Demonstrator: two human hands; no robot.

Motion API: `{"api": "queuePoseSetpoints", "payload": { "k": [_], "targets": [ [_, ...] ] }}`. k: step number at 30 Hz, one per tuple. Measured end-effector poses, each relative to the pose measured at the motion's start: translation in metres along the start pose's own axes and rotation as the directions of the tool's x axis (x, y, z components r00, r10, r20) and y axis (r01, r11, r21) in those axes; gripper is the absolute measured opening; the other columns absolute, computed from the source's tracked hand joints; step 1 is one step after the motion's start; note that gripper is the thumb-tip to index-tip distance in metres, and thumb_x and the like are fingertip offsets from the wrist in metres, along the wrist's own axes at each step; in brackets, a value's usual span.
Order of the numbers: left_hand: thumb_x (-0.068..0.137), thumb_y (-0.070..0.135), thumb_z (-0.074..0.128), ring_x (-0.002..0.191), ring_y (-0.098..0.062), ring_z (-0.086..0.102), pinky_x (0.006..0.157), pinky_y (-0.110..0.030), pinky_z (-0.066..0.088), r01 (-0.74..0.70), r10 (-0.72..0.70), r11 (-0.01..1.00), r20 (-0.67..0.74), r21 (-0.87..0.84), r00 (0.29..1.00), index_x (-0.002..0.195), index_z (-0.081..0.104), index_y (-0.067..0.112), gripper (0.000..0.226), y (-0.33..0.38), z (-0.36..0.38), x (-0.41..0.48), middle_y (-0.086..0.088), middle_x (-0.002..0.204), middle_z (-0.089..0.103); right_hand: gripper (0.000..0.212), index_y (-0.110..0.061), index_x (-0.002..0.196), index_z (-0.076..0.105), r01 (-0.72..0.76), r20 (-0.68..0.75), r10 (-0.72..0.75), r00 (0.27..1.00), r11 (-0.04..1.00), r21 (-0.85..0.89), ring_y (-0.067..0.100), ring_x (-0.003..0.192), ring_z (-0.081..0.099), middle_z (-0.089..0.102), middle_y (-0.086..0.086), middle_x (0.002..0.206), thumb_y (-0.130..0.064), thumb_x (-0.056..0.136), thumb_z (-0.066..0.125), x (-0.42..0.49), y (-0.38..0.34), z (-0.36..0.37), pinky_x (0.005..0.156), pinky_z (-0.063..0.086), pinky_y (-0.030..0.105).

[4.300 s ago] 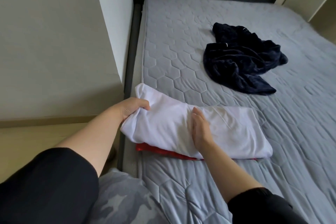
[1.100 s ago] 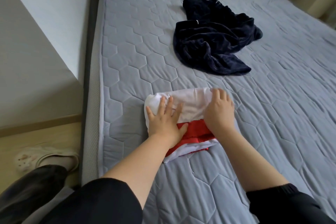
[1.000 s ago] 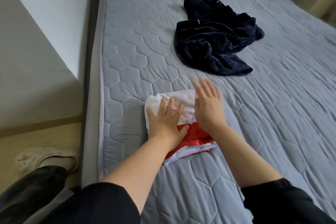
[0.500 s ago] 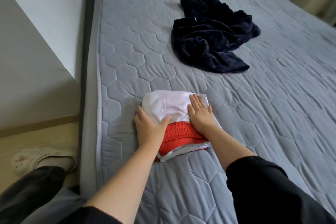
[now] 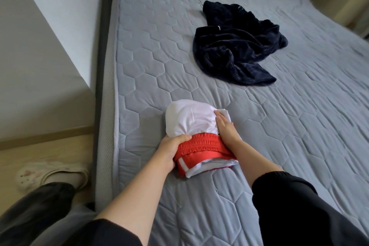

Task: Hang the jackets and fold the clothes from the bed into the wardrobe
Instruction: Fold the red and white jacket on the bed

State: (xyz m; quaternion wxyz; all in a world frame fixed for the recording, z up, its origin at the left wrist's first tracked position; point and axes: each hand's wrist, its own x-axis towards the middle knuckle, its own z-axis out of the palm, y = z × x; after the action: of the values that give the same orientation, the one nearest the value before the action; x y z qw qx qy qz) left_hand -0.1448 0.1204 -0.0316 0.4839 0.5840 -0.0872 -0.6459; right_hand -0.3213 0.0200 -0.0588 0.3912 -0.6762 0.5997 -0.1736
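A folded bundle of white cloth with a red elastic-waisted garment (image 5: 196,136) lies near the left edge of the grey quilted bed (image 5: 259,126). It looks soft, light and apt to unfold, so best lifted from both sides. The left hand (image 5: 171,151) curls around its red edge; the right hand (image 5: 225,128) presses flat-fingered against its right side. A crumpled dark navy velvety garment (image 5: 237,54) lies well apart.

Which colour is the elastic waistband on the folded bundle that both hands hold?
Red. The gathered waistband shows clearly in the head view.
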Motion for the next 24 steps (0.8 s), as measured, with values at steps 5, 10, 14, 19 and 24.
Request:
{"api": "queuePoseSetpoints", "payload": {
  "k": [5,10,14,19,24],
  "targets": [
    [0.074,0.003,0.071,0.069,-0.026,0.064,0.064,-0.031,0.052,0.032,-0.032,0.999,-0.009,-0.006,0.999,0.104,0.065,-0.003,0.032,0.003,-0.001,0.002,-0.015,0.079,0.068,0.042,-0.019,0.14,0.045,0.035,-0.201,-0.077,0.977,0.978,-0.205,0.02,0.134,0.037,0.041,-0.002,0.147,-0.026,0.1,0.033,0.0,-0.002,0.003,0.115,0.016,0.037],
    [0.077,0.009,0.071,0.076,-0.029,0.064,0.075,-0.037,0.053,0.048,-0.048,0.999,0.018,0.019,0.999,0.1,0.067,-0.002,0.026,0.01,-0.011,0.003,-0.02,0.089,0.067,0.065,0.0,0.131,0.046,-0.295,-0.361,0.251,0.898,0.953,-0.072,0.036,0.122,0.045,0.049,0.019,0.133,-0.048,0.088,0.057,0.0,-0.003,-0.013,0.099,0.035,0.04],
    [0.078,0.01,0.069,0.074,-0.028,0.063,0.075,-0.036,0.051,0.039,-0.039,0.999,0.018,0.012,0.999,0.095,0.068,-0.001,0.02,0.009,-0.019,0.008,-0.02,0.087,0.066,0.088,-0.003,0.131,0.051,-0.501,0.038,0.504,0.863,0.842,0.199,0.03,0.111,0.055,0.056,0.011,0.129,-0.071,0.075,0.059,0.0,-0.006,-0.038,0.089,0.041,0.033],
    [0.078,0.012,0.069,0.079,-0.03,0.064,0.082,-0.039,0.052,0.055,-0.057,0.997,0.035,0.057,0.998,0.097,0.069,-0.002,0.023,0.006,-0.025,0.013,-0.023,0.093,0.067,0.086,-0.011,0.118,0.06,-0.609,0.504,0.404,0.763,0.71,0.353,0.024,0.099,0.068,0.071,0.012,0.109,-0.066,0.052,0.069,-0.014,0.007,-0.039,0.091,0.052,0.036],
    [0.082,0.022,0.067,0.085,-0.03,0.066,0.08,-0.038,0.053,0.119,-0.13,0.988,0.114,0.097,0.985,0.108,0.067,0.002,0.034,0.009,-0.034,0.008,-0.02,0.096,0.07,0.059,-0.005,0.113,0.061,-0.596,0.536,0.331,0.776,0.664,0.452,0.021,0.072,0.069,0.072,0.013,0.088,-0.034,0.063,0.074,-0.035,0.007,-0.037,0.076,0.055,0.034]
  ]
}}
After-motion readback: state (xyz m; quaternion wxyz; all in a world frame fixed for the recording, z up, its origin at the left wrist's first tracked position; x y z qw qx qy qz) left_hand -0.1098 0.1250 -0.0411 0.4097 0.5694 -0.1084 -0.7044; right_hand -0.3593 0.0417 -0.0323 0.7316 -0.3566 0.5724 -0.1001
